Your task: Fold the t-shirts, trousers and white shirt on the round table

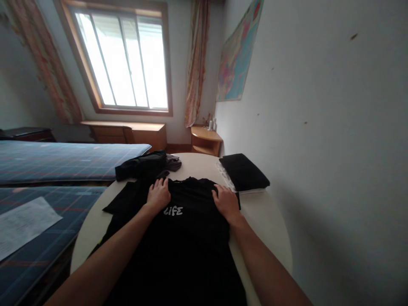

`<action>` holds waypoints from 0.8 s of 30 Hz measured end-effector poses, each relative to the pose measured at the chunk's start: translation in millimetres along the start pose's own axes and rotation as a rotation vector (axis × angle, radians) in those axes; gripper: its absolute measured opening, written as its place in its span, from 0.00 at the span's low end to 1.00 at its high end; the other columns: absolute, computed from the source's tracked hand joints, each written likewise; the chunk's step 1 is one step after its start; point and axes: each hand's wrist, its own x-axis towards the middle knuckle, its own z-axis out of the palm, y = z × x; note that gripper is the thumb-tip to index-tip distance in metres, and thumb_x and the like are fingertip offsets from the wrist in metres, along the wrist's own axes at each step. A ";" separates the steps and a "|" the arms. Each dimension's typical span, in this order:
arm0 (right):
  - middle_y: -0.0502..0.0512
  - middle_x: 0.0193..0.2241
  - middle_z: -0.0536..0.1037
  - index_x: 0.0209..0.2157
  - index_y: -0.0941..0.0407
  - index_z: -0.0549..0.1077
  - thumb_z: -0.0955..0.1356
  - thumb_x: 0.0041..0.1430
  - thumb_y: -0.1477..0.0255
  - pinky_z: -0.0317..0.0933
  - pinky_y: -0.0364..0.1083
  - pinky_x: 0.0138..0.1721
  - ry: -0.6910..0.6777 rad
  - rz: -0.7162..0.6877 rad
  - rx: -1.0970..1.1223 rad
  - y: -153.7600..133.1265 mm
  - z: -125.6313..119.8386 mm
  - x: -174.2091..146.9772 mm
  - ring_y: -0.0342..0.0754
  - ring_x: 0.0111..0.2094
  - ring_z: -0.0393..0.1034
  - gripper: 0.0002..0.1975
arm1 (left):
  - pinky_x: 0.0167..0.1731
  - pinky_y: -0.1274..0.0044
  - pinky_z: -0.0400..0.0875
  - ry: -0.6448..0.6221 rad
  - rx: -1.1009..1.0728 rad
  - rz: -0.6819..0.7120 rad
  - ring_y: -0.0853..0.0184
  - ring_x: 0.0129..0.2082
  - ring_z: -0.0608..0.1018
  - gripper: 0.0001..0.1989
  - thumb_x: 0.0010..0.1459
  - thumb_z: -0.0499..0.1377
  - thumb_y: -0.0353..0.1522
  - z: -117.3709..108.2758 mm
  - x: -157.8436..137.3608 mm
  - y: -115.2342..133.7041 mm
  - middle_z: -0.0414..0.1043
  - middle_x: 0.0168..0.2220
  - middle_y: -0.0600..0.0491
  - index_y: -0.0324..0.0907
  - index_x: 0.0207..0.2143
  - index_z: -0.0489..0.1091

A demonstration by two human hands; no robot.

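Observation:
A black T-shirt [191, 242] with small white lettering on its chest lies spread on a round white table [280, 229], its collar pointing away from me. My left hand [158, 195] rests on the shoulder left of the collar, fingers slightly apart on the fabric. On the opposite shoulder lies my right hand [227, 203], palm down, with the thumb away from the fingers. The left sleeve reaches out over the table; only a bit of the right one shows past my hand. The lower part of the shirt runs out of view toward me.
Rumpled dark clothes [142, 165] lie at the table's far left edge. Folded black cloth [244, 172] sits on whitish cloth at the far right, near the wall [334, 148]. On the left are blue plaid mattresses [73, 159], one bearing a paper sheet [27, 225].

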 end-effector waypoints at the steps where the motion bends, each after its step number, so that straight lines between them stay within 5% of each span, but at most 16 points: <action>1: 0.62 0.54 0.75 0.57 0.58 0.70 0.59 0.69 0.67 0.54 0.48 0.58 0.007 0.034 -0.031 3.6 -2.1 0.1 0.51 0.56 0.67 0.21 | 0.61 0.63 0.57 0.030 -0.040 0.070 0.54 0.66 0.60 0.29 0.60 0.53 0.31 -1.5 -1.4 13.1 0.57 0.66 0.39 0.37 0.64 0.58; 6: 0.63 0.45 0.79 0.48 0.57 0.75 0.60 0.68 0.70 0.64 0.47 0.43 -0.052 0.202 -0.154 16.9 -12.7 -6.2 0.53 0.44 0.76 0.16 | 0.60 0.65 0.59 -0.030 -0.194 0.214 0.54 0.64 0.64 0.29 0.64 0.52 0.41 6.2 -16.8 64.6 0.61 0.64 0.43 0.40 0.65 0.58; 10: 0.66 0.39 0.81 0.41 0.59 0.77 0.61 0.66 0.69 0.65 0.48 0.39 -0.124 0.267 -0.224 20.2 -17.7 -10.5 0.56 0.41 0.77 0.14 | 0.63 0.62 0.55 -0.039 -0.186 0.252 0.50 0.67 0.58 0.30 0.64 0.52 0.43 16.0 -28.7 68.1 0.58 0.66 0.46 0.44 0.66 0.58; 14: 0.64 0.37 0.81 0.46 0.57 0.74 0.58 0.69 0.69 0.64 0.49 0.42 -0.038 0.275 -0.152 16.6 -21.1 -4.7 0.54 0.40 0.77 0.16 | 0.62 0.66 0.58 0.046 -0.220 0.283 0.55 0.64 0.64 0.26 0.64 0.54 0.40 9.8 -33.8 62.0 0.63 0.63 0.46 0.43 0.62 0.63; 19: 0.62 0.55 0.73 0.58 0.58 0.66 0.57 0.68 0.73 0.54 0.49 0.59 0.234 -0.101 0.011 9.6 -18.9 1.5 0.51 0.58 0.65 0.20 | 0.60 0.66 0.60 0.091 -0.225 0.297 0.57 0.59 0.69 0.24 0.65 0.52 0.40 4.6 -38.4 65.6 0.67 0.60 0.48 0.44 0.61 0.65; 24: 0.59 0.56 0.73 0.57 0.57 0.69 0.61 0.67 0.66 0.49 0.51 0.62 0.072 -0.170 0.030 11.3 0.3 -6.9 0.54 0.60 0.62 0.20 | 0.63 0.59 0.54 -0.016 -0.153 0.237 0.51 0.66 0.59 0.27 0.66 0.50 0.46 13.8 -36.5 65.7 0.59 0.66 0.48 0.45 0.63 0.62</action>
